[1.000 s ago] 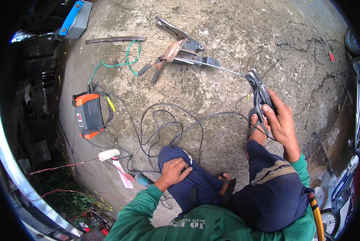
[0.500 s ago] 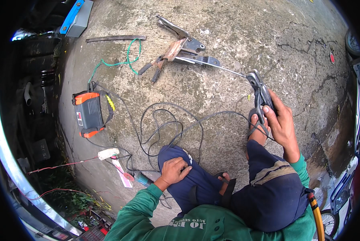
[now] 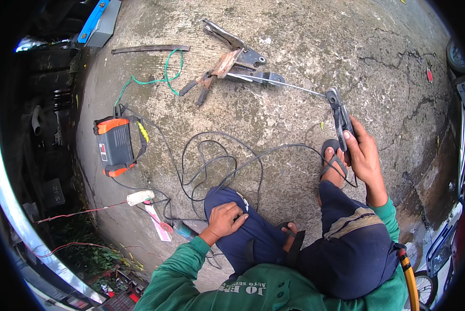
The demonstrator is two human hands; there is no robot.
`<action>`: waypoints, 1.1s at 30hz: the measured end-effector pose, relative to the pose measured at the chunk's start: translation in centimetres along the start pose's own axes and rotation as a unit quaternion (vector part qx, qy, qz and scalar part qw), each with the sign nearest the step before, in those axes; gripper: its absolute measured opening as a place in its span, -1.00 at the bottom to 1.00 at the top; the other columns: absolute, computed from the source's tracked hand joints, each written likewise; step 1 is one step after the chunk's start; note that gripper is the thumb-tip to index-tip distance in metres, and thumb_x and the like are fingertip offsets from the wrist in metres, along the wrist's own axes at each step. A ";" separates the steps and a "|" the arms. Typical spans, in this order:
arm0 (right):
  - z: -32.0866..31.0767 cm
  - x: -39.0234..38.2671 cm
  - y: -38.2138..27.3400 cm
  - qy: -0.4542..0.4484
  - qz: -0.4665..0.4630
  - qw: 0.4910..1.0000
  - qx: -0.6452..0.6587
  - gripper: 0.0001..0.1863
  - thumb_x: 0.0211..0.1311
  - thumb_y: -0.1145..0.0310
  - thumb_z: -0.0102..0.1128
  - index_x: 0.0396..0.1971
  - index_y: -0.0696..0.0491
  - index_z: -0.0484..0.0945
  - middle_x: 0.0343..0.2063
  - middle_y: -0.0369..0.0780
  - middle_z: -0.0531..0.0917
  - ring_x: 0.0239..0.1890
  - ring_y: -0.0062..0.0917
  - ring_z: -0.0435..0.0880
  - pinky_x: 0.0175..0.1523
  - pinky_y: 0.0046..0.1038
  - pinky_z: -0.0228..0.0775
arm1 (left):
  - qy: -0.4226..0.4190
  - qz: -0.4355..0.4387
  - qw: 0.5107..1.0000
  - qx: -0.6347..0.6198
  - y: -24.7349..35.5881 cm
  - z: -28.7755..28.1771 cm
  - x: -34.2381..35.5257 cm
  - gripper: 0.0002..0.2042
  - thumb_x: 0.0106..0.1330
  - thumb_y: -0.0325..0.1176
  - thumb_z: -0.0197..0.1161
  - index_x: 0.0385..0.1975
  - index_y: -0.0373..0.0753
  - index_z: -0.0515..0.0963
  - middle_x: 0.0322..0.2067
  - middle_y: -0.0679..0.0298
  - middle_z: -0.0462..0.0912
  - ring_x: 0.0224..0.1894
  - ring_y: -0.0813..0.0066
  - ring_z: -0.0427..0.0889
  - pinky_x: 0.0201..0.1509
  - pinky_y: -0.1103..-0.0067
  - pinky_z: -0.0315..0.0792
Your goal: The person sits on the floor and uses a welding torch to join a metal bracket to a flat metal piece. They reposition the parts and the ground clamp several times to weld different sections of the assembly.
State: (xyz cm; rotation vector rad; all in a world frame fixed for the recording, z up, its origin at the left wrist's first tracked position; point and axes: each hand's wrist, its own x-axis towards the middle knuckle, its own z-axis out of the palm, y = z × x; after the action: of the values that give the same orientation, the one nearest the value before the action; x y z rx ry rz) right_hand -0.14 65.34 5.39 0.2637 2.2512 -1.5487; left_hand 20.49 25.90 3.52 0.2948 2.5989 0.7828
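Head view: right hand (image 3: 365, 157) grips clamp (image 3: 338, 115) holding rod (image 3: 303, 89); left hand (image 3: 225, 222) half-open, empty, on knee (image 3: 219, 197).

And there's the bare right hand (image 3: 365, 158), blotting out the lower end of the black clamp-shaped holder (image 3: 338, 115)! Whether the thin grey metal rod (image 3: 305, 90) touches the dark steel bracket (image 3: 272, 76) is too fine to call. The bare left hand (image 3: 225, 220) hides its palm against the navy trousers (image 3: 263, 233), and up top the blue-and-grey metal box (image 3: 101, 30) runs off the edge.
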 end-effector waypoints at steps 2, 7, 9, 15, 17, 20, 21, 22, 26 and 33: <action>0.3 0.1 1.0 0.027 -0.100 0.995 -0.015 -0.52 0.43 0.37 0.18 0.27 0.26 0.46 -0.35 -0.04 0.71 -0.40 -0.52 0.66 -0.18 -0.39 0.51 | -0.003 -0.002 1.000 0.002 0.1 -0.1 0.1 -0.77 0.24 -0.21 0.44 -0.52 -0.15 0.55 -0.51 0.30 0.56 -0.46 0.23 0.64 -0.38 0.37 0.52; 0.4 0.2 1.9 0.035 -0.193 0.980 -0.043 -0.50 0.44 0.35 0.17 0.29 0.26 0.46 -0.33 -0.11 0.71 -0.36 -0.55 0.63 -0.16 -0.43 0.50 | -0.008 -0.007 1.000 0.003 0.1 -0.1 0.0 -0.77 0.24 -0.21 0.44 -0.52 -0.15 0.55 -0.51 0.30 0.56 -0.46 0.23 0.64 -0.37 0.38 0.52; 0.0 0.1 1.6 0.001 -0.091 0.996 -0.020 -0.50 0.48 0.33 0.12 0.31 0.27 0.44 -0.26 -0.18 0.69 -0.30 -0.59 0.60 -0.13 -0.50 0.48 | -0.005 -0.006 1.000 0.003 0.0 -0.1 0.0 -0.77 0.24 -0.21 0.44 -0.52 -0.15 0.55 -0.51 0.30 0.56 -0.46 0.23 0.65 -0.37 0.37 0.52; 0.0 1.1 3.4 -0.009 -0.030 0.997 0.077 -0.51 0.45 0.30 0.15 0.27 0.23 0.48 -0.22 -0.06 0.72 -0.21 -0.54 0.68 -0.05 -0.41 0.52 | -0.004 -0.005 1.000 0.007 0.0 0.0 0.0 -0.76 0.24 -0.21 0.44 -0.52 -0.15 0.54 -0.51 0.29 0.56 -0.45 0.23 0.64 -0.37 0.37 0.52; 0.0 1.2 3.7 -0.006 -0.031 0.996 0.080 -0.52 0.44 0.32 0.17 0.27 0.23 0.49 -0.22 -0.06 0.72 -0.20 -0.52 0.68 -0.04 -0.40 0.53 | -0.005 -0.007 1.000 0.004 0.0 0.0 0.0 -0.76 0.24 -0.21 0.44 -0.52 -0.15 0.54 -0.51 0.29 0.56 -0.45 0.23 0.64 -0.37 0.37 0.52; 0.1 0.2 2.2 0.011 -0.162 0.987 -0.016 -0.52 0.42 0.37 0.21 0.26 0.24 0.49 -0.20 -0.08 0.73 -0.19 -0.49 0.68 -0.02 -0.38 0.53 | -0.001 -0.002 1.000 0.003 -0.1 0.2 -0.1 -0.76 0.24 -0.21 0.44 -0.52 -0.15 0.54 -0.52 0.28 0.55 -0.46 0.23 0.64 -0.38 0.37 0.52; 0.2 -0.3 1.6 0.018 -0.223 0.973 -0.060 -0.52 0.41 0.39 0.23 0.26 0.25 0.50 -0.19 -0.08 0.73 -0.19 -0.48 0.69 -0.01 -0.37 0.54 | -0.001 -0.001 1.000 0.005 -0.1 0.2 -0.1 -0.76 0.24 -0.21 0.44 -0.52 -0.15 0.54 -0.52 0.28 0.55 -0.46 0.22 0.64 -0.38 0.37 0.52; 0.3 -0.5 1.5 0.014 -0.217 0.974 -0.058 -0.52 0.40 0.40 0.25 0.26 0.25 0.49 -0.19 -0.09 0.73 -0.19 -0.49 0.69 -0.02 -0.38 0.54 | -0.001 -0.001 1.000 0.008 -0.2 0.2 -0.1 -0.76 0.24 -0.21 0.44 -0.52 -0.15 0.53 -0.52 0.28 0.55 -0.46 0.22 0.63 -0.38 0.36 0.52; 0.1 -0.8 0.7 -0.008 -0.090 0.995 0.039 -0.47 0.39 0.36 0.25 0.30 0.25 0.46 -0.28 -0.17 0.70 -0.31 -0.60 0.64 -0.14 -0.48 0.52 | -0.006 -0.002 1.000 0.012 -0.1 0.1 0.0 -0.76 0.24 -0.21 0.44 -0.52 -0.15 0.53 -0.52 0.28 0.55 -0.46 0.22 0.63 -0.37 0.36 0.52; -0.2 -1.6 1.5 0.051 -0.120 0.991 0.037 -0.48 0.41 0.35 0.21 0.29 0.27 0.46 -0.42 -0.22 0.67 -0.41 -0.68 0.59 -0.25 -0.52 0.48 | 0.021 0.023 0.999 -0.007 -0.1 0.2 0.2 -0.77 0.21 -0.25 0.46 -0.51 -0.15 0.53 -0.56 0.28 0.50 -0.53 0.23 0.56 -0.44 0.37 0.44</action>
State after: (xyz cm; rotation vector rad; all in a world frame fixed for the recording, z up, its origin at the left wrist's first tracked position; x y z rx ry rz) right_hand 1.79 66.15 4.85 0.0961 2.3790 -1.7793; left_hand 20.44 25.94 3.23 0.3386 2.6337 0.8315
